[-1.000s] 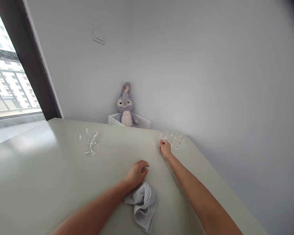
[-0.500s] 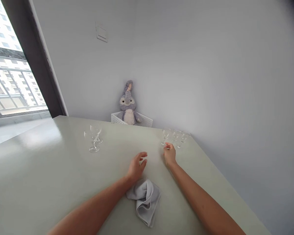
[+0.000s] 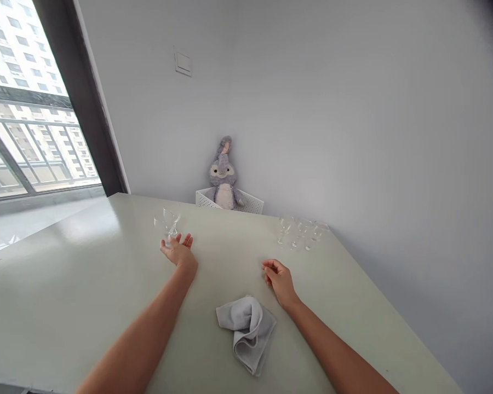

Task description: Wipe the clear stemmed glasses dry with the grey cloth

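Observation:
My left hand [image 3: 179, 253] reaches to the left side of the table, fingers spread and holding nothing. Right beyond its fingertips stand two clear stemmed glasses [image 3: 171, 219], the nearer one's base partly hidden by the hand; whether they touch I cannot tell. My right hand [image 3: 280, 280] hovers over the middle right of the table with loosely curled fingers and nothing visible in them. Past it, near the back right edge, several similar stemmed glasses [image 3: 285, 225] stand upright in a cluster. A crumpled grey cloth [image 3: 246, 323] lies between my forearms.
The pale green table [image 3: 86, 284] runs up to the grey wall [image 3: 353, 137]. Behind its far edge a plush rabbit [image 3: 223, 175] sits in a white perforated basket [image 3: 252, 204]. A window [image 3: 36, 120] with a railing outside is at the left.
My left hand has moved left from beside the cloth to the two glasses, its fingers spreading. My right hand has drawn back from the right-hand glasses. The view has shifted slightly.

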A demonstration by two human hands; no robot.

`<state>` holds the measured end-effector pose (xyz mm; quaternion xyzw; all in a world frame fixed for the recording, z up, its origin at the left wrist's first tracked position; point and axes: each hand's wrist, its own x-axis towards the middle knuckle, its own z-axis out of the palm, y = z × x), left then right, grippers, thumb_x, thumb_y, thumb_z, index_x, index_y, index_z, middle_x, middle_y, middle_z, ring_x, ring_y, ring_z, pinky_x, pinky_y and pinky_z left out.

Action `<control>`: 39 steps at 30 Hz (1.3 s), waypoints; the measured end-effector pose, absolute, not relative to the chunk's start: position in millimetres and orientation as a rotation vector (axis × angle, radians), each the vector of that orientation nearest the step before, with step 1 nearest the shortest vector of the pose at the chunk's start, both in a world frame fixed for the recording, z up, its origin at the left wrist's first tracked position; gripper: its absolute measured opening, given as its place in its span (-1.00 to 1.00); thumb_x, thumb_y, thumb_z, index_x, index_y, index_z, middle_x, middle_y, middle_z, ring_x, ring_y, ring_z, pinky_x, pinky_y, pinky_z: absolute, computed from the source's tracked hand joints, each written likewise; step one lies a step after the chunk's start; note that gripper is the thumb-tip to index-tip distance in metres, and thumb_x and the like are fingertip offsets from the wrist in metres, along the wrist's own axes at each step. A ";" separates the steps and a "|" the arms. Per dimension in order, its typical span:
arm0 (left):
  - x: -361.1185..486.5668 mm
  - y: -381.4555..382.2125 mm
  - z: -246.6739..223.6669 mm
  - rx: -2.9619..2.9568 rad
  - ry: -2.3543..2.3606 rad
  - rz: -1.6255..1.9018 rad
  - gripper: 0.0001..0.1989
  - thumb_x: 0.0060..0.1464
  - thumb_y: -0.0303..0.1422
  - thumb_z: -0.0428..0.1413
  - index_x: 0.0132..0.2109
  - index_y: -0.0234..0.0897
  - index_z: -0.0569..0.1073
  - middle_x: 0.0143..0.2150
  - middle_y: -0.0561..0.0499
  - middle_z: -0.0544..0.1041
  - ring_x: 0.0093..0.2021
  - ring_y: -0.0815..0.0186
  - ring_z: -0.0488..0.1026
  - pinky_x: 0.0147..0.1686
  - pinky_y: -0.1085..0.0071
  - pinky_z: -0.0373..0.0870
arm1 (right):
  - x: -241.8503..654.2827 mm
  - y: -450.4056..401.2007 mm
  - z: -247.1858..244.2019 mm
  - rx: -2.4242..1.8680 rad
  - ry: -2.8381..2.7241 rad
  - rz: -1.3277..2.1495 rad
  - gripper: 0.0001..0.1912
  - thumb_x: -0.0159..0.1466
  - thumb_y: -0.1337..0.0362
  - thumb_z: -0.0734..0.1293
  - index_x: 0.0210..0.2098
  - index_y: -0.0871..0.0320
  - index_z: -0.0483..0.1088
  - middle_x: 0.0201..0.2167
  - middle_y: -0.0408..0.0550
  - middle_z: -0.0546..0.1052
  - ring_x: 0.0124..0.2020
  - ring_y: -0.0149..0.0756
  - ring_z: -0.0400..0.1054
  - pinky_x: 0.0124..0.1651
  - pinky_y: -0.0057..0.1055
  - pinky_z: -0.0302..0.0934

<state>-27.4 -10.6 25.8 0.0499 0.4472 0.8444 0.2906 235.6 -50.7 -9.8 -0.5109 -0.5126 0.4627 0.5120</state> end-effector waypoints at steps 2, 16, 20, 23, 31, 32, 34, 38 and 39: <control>-35.6 -9.6 27.6 0.109 1.097 2.244 -0.54 0.13 -0.23 -0.22 0.15 -0.06 -0.19 -0.21 -0.02 0.36 -0.43 0.44 0.46 -0.38 0.44 0.42 | 236.1 -50.7 -9.8 -1.229 -1.249 1.112 -0.81 -0.02 0.22 0.25 -0.40 0.18 0.34 -0.50 -0.12 0.40 -0.65 -0.49 0.13 -0.62 -0.51 0.02; -72.1 4.5 21.9 -0.031 0.580 2.094 -0.46 0.01 0.09 -0.36 -0.24 -0.27 0.20 -0.11 -0.24 0.36 -0.14 0.24 0.43 -0.27 0.35 0.42 | 220.9 -96.5 24.6 -1.245 -2.021 0.807 -0.62 0.20 0.05 0.11 -0.56 0.14 0.32 -0.63 -0.18 0.31 -0.59 -0.46 0.11 -0.50 -0.49 -0.04; -57.4 2.3 27.2 -0.035 0.723 2.119 -0.53 0.03 0.06 -0.28 -0.36 -0.28 0.17 -0.20 -0.19 0.40 -0.19 0.27 0.45 -0.27 0.37 0.42 | 222.8 -104.1 33.7 -1.388 -2.331 0.696 -0.60 0.08 -0.05 0.21 -0.64 0.14 0.28 -0.63 -0.19 0.35 -0.61 -0.47 0.10 -0.55 -0.50 -0.16; -40.9 0.5 26.5 0.030 0.828 2.114 -0.57 0.05 0.01 -0.25 -0.38 -0.29 0.18 -0.30 -0.15 0.42 -0.26 0.29 0.47 -0.27 0.34 0.41 | 224.6 -106.8 41.9 -1.409 -2.395 0.849 -0.70 -0.08 0.02 0.36 -0.56 0.12 0.31 -0.62 -0.22 0.37 -0.61 -0.47 0.11 -0.57 -0.52 -0.17; 7.3 -11.5 21.6 0.402 0.781 1.791 -0.70 0.05 -0.13 -0.07 -0.33 -0.32 0.26 -0.36 -0.11 0.48 -0.31 0.26 0.49 -0.24 0.31 0.38 | 227.1 -91.2 32.7 -1.296 -1.639 1.389 -0.74 0.03 0.15 0.27 -0.59 0.14 0.11 -0.70 -0.32 0.13 -0.68 -0.54 -0.01 -0.66 -0.57 -0.15; 13.0 -14.2 22.4 0.479 0.743 1.713 -0.72 0.04 -0.15 -0.03 -0.29 -0.32 0.27 -0.33 -0.11 0.48 -0.29 0.25 0.49 -0.24 0.31 0.38 | 229.0 -86.9 31.0 -1.274 -1.452 1.436 -0.74 0.03 0.14 0.27 -0.56 0.13 0.10 -0.71 -0.33 0.13 -0.70 -0.55 -0.01 -0.69 -0.57 -0.16; 23.5 -20.4 23.7 0.608 0.677 1.574 -0.72 0.01 -0.18 0.02 -0.21 -0.30 0.29 -0.27 -0.10 0.48 -0.25 0.24 0.48 -0.23 0.30 0.38 | 233.5 -78.9 29.9 -1.196 -1.113 1.454 -0.74 0.01 0.15 0.31 -0.51 0.11 0.12 -0.70 -0.33 0.15 -0.73 -0.55 0.00 -0.73 -0.58 -0.16; 41.2 -33.1 22.3 0.778 0.641 1.385 -0.72 -0.03 -0.23 0.09 -0.19 -0.27 0.30 -0.17 -0.08 0.46 -0.21 0.27 0.46 -0.19 0.31 0.36 | 238.0 -71.5 35.2 -1.008 -0.784 1.364 -0.76 -0.05 0.24 0.37 -0.44 0.13 0.22 -0.66 -0.30 0.23 -0.73 -0.56 0.03 -0.75 -0.59 -0.11; 44.9 -35.8 21.1 0.816 0.635 1.349 -0.71 -0.05 -0.25 0.12 -0.18 -0.26 0.29 -0.14 -0.07 0.44 -0.20 0.27 0.45 -0.18 0.30 0.35 | 237.3 -72.3 37.2 -0.967 -0.767 1.373 -0.76 -0.04 0.24 0.37 -0.43 0.14 0.24 -0.65 -0.28 0.25 -0.73 -0.55 0.05 -0.75 -0.58 -0.07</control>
